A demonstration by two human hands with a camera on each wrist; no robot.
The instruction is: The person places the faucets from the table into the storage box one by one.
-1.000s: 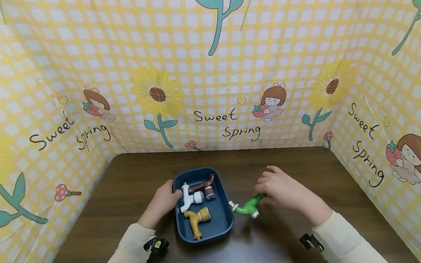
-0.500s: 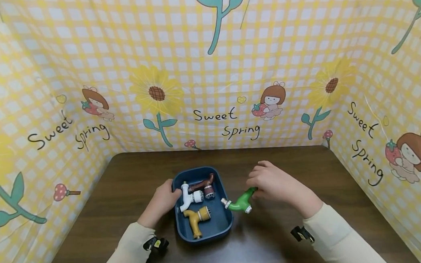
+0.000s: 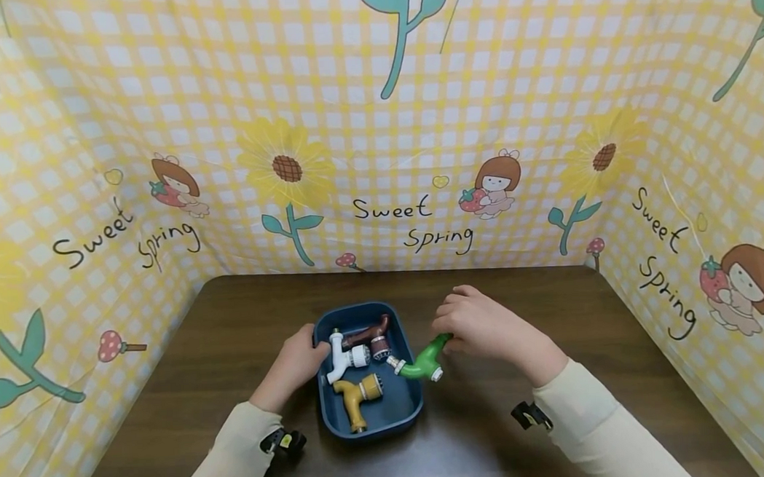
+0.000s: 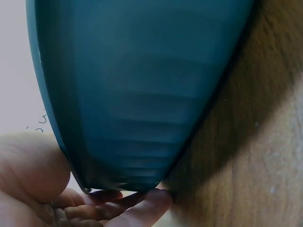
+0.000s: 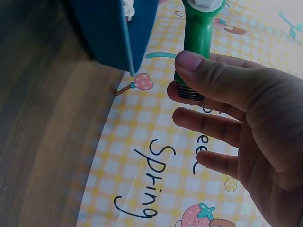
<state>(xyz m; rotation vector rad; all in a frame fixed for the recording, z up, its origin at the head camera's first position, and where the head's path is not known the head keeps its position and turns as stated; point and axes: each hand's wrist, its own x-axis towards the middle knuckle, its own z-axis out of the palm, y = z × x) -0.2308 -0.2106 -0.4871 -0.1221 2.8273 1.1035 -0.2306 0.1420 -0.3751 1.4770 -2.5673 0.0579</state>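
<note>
My right hand (image 3: pixel 482 329) pinches a green toy faucet (image 3: pixel 421 366) near its threaded end, between thumb and forefinger. The faucet hangs over the right rim of a dark blue plastic basin (image 3: pixel 397 407), its silver-tipped end above the inside. My left hand (image 3: pixel 293 364) grips the basin's left rim, thumb over the edge and fingers against the outer wall. Inside the basin lie a white faucet (image 3: pixel 340 359), a yellow faucet (image 3: pixel 354 399) and a brown faucet (image 3: pixel 380 341). In the right wrist view, the other fingers of my right hand are spread away from the green faucet (image 5: pixel 198 35).
A dark wooden table (image 3: pixel 486 444) bears the basin. Yellow checked cloth (image 3: pixel 383 151) with printed flowers and lettering stands around its back and sides. Black wrist cameras sit on both cuffs.
My right hand has carried the green faucet leftward, from beside the basin to over its right rim. My left hand has kept its grip on the basin, which has stayed in place.
</note>
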